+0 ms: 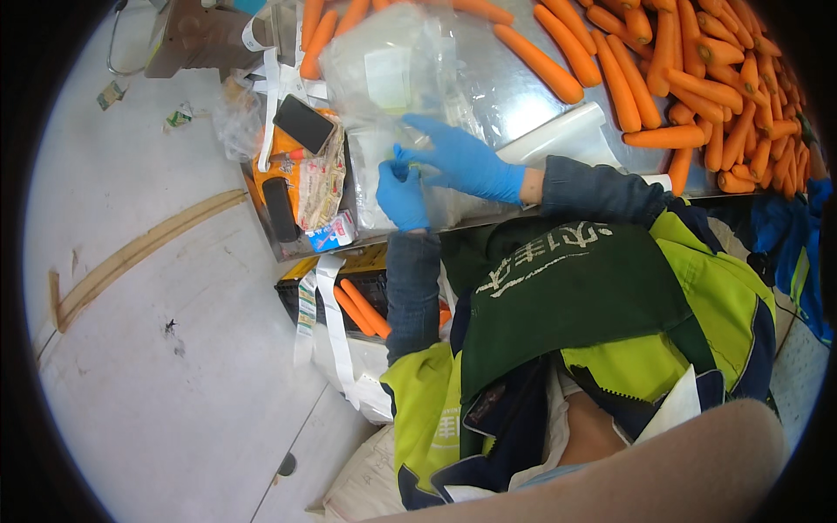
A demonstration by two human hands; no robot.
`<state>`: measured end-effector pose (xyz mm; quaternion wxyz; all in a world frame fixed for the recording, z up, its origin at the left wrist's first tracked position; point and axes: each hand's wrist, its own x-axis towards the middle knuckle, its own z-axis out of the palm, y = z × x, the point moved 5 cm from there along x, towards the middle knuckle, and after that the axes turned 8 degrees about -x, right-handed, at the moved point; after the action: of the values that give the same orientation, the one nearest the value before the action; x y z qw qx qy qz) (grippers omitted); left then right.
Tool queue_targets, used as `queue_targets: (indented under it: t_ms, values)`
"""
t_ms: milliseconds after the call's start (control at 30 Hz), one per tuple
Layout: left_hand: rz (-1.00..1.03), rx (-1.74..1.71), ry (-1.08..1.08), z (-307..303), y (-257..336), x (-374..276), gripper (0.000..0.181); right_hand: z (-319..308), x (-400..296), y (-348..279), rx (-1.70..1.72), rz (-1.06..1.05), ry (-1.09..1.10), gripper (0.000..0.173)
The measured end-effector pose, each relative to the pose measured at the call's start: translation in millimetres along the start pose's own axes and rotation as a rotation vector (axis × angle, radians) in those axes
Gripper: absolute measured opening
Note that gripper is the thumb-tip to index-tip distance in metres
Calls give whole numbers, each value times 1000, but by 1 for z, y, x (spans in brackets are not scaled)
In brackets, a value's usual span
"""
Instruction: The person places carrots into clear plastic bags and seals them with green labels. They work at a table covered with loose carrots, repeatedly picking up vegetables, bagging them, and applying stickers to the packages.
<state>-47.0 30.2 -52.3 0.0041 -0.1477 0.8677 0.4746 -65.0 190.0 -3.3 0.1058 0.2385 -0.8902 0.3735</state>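
Both of my hands wear blue gloves and meet over a stack of clear plastic bags (376, 189) on the metal table. My left hand (402, 196) is bent with its fingertips pinched together at the near part of the bags; what lies between them is too small to tell. My right hand (467, 160) reaches in from the right, its index finger and thumb apart, its lower fingers near the left fingertips. Beyond them lies a clear bag (366, 52) with a pale label in it. Loose carrots (539, 64) lie to the upper right.
A large carrot pile (732, 91) fills the table's right. Left of the bags are a smartphone (304, 124), a dark oblong object (280, 209), an orange packet (281, 147) and white label strips (270, 98). Below the edge, a black crate (291, 297) holds carrots. A person in blue stands far right.
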Motion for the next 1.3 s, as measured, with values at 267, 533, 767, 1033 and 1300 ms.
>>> queue_targets:
  t_ms: [267, 533, 767, 1033, 1300]
  values:
    - [-37, -329, 19, -56, 24, 8, 30, 43, -1, 31, -87, -18, -226, 20]
    - [57, -355, -149, -23, 23, 3, 30, -43, 5, 20, 282, 328, 569, 43]
    - [420, 263, 45, 6, 12, 2, 29, 52, -22, 14, -221, -6, -270, 18]
    - [59, -531, 110, -62, 91, -30, 26, 9, 9, 47, 305, 534, -136, 24]
    - [334, 141, 203, 6, 0, -17, 31, 34, -15, -3, -119, -26, -74, 32]
